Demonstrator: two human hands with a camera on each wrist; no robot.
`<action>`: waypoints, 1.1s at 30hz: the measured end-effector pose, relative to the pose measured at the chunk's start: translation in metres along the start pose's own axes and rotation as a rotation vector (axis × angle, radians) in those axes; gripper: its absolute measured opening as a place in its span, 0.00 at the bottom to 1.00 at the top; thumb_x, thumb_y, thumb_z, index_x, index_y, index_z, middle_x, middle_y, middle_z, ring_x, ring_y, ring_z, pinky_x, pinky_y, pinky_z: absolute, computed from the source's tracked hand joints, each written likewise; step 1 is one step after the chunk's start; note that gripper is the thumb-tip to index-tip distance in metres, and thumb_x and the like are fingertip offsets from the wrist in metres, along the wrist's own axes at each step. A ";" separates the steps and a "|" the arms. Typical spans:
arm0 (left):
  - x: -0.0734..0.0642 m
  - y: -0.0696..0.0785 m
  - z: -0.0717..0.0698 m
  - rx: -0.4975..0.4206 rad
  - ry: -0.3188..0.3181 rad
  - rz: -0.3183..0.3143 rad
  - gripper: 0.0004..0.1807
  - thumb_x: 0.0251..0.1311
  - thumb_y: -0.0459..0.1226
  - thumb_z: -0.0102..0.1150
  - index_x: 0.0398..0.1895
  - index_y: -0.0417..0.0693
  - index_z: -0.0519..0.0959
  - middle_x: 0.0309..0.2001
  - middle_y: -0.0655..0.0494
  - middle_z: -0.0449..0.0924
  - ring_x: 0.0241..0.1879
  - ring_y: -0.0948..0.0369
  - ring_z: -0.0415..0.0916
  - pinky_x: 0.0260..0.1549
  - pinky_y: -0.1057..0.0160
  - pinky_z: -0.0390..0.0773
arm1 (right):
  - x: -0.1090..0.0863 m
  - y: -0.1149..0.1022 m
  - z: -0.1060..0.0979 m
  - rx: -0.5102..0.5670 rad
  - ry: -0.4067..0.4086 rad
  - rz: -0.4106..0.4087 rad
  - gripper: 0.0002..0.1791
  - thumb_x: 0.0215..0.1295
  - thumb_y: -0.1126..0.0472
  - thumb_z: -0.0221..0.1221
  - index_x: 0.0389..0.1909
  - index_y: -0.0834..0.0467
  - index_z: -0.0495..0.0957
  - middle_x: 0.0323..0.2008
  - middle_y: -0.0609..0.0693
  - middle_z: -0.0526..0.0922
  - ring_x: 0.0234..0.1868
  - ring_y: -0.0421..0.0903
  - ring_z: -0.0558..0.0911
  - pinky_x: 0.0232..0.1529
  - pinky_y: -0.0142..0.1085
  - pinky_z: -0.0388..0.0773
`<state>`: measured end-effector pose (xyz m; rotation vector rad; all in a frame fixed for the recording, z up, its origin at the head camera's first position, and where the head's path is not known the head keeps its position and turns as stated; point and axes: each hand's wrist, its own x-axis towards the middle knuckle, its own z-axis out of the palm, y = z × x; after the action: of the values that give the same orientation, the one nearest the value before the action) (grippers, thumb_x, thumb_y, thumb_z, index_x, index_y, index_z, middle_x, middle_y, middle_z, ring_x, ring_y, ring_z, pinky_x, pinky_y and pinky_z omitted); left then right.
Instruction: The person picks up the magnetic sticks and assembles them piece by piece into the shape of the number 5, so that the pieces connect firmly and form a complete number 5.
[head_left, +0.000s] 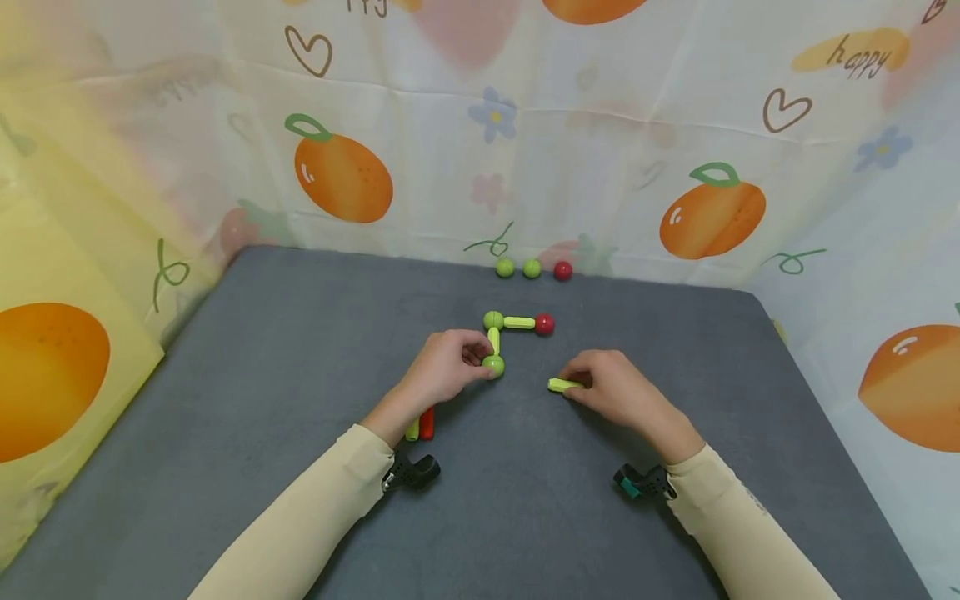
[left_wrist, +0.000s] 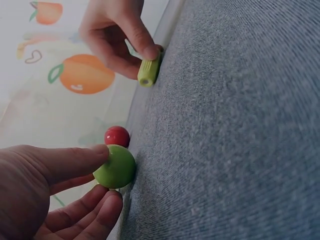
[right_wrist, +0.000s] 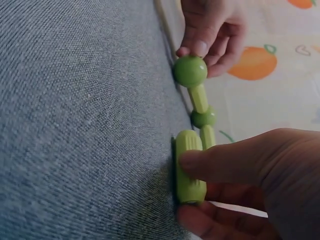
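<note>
My left hand (head_left: 448, 364) pinches a green ball (head_left: 492, 365) between thumb and fingers, low at the table surface. A short yellow-green rod (head_left: 493, 341) runs from that ball to a second green ball (head_left: 492, 320). From there another yellow-green rod (head_left: 519, 322) reaches right to a red ball (head_left: 544, 324), making a bent chain. To the right, my right hand (head_left: 613, 385) holds a loose yellow-green rod (right_wrist: 189, 167) by its sides, thumb on top. In the head view this rod points left, apart from the chain, with a metallic disc at its end (left_wrist: 145, 81).
Two green balls (head_left: 505, 267) and a red ball (head_left: 562, 270) stand in a row at the table's back edge. A red rod (head_left: 427, 423) and a yellow-green rod (head_left: 412, 430) lie beneath my left wrist. Behind the grey table (head_left: 525, 517) hangs a printed cloth (head_left: 570, 142).
</note>
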<state>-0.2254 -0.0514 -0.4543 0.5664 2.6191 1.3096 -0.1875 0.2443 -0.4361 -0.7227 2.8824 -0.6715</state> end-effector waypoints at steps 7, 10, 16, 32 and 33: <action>0.001 0.003 0.002 0.028 -0.017 -0.002 0.12 0.62 0.35 0.81 0.47 0.51 0.90 0.41 0.59 0.87 0.42 0.61 0.84 0.47 0.57 0.84 | 0.005 -0.002 0.001 0.011 0.044 -0.018 0.08 0.67 0.66 0.75 0.46 0.55 0.93 0.37 0.42 0.87 0.35 0.40 0.81 0.40 0.41 0.81; 0.001 0.003 0.002 0.037 -0.021 -0.007 0.13 0.62 0.35 0.81 0.48 0.52 0.90 0.42 0.59 0.87 0.43 0.61 0.84 0.48 0.57 0.84 | 0.010 -0.004 0.000 0.016 0.053 -0.024 0.09 0.68 0.65 0.75 0.47 0.55 0.93 0.37 0.42 0.87 0.35 0.40 0.79 0.39 0.41 0.80; 0.001 0.004 0.002 0.047 -0.021 -0.010 0.12 0.63 0.35 0.80 0.48 0.52 0.90 0.43 0.59 0.87 0.44 0.60 0.84 0.48 0.56 0.84 | 0.020 -0.011 -0.002 0.011 0.066 -0.042 0.09 0.69 0.64 0.74 0.48 0.55 0.93 0.40 0.43 0.88 0.36 0.39 0.81 0.41 0.41 0.81; 0.002 0.002 0.003 0.067 -0.020 0.026 0.11 0.65 0.37 0.79 0.49 0.53 0.91 0.43 0.59 0.88 0.43 0.61 0.86 0.48 0.57 0.85 | 0.037 -0.020 0.005 0.007 0.051 -0.054 0.08 0.69 0.64 0.74 0.47 0.56 0.93 0.41 0.45 0.90 0.39 0.41 0.84 0.44 0.42 0.83; 0.002 0.002 0.003 0.068 -0.018 0.026 0.11 0.65 0.37 0.79 0.49 0.53 0.91 0.43 0.59 0.88 0.43 0.61 0.86 0.47 0.57 0.85 | 0.038 -0.020 0.006 0.010 0.050 -0.059 0.08 0.69 0.64 0.74 0.47 0.56 0.93 0.41 0.45 0.90 0.39 0.42 0.84 0.44 0.42 0.83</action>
<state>-0.2251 -0.0471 -0.4545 0.6210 2.6590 1.2202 -0.2110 0.2079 -0.4322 -0.8040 2.9107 -0.7208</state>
